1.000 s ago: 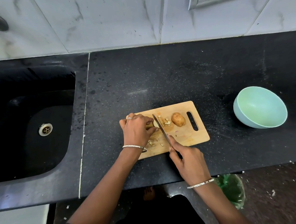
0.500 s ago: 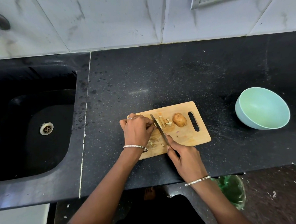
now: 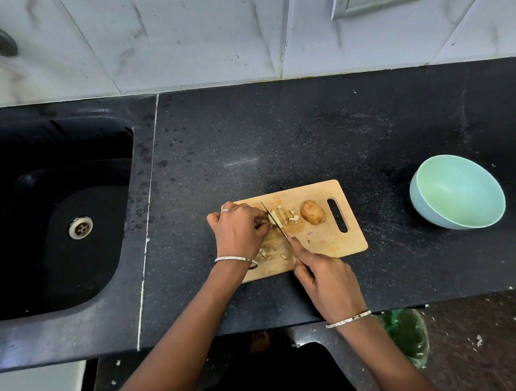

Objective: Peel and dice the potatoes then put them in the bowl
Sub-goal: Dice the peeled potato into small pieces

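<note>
Left hand (image 3: 240,232): fingers (image 3: 259,216) curled, pinning pale potato strips (image 3: 277,219) on the rectangular wooden cutting board (image 3: 328,239).
Right hand (image 3: 327,284): fingers clenched around the steel knife (image 3: 282,228).

Knife handle unseen inside right hand (image 3: 327,281).

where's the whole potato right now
In the head view, the whole potato lies on the cutting board, toward its right end, between the cut pieces on its left and the handle slot on its right.

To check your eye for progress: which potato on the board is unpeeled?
The whole brown potato beside the handle slot of the cutting board; the other is pale strips at the knife.
</note>
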Demonstrator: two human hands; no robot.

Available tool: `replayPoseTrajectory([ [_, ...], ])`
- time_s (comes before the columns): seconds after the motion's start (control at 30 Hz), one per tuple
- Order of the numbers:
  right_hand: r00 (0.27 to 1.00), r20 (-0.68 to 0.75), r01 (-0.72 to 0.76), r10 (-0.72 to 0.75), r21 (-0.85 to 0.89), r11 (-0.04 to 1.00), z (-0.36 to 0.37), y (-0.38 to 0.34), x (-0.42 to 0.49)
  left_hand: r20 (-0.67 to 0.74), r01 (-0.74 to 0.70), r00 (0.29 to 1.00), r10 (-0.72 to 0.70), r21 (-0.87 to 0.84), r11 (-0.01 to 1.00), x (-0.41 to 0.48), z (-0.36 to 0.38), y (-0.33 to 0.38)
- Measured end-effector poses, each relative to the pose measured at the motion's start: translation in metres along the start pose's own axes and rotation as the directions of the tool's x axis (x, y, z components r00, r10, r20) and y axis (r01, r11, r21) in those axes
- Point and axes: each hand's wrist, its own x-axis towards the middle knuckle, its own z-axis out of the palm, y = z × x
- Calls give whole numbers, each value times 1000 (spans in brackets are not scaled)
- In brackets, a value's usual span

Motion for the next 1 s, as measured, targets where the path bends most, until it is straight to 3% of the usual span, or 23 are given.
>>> replayPoseTrajectory([
  [0.5,999,2,-37,37,190,981,5,5,1,3,34,999,-34,-45,998,1,4,0],
  [1.0,995,41,-94,90,135,986,15,-3,8,43,77,996,-72,-121,990,4,2,-3],
])
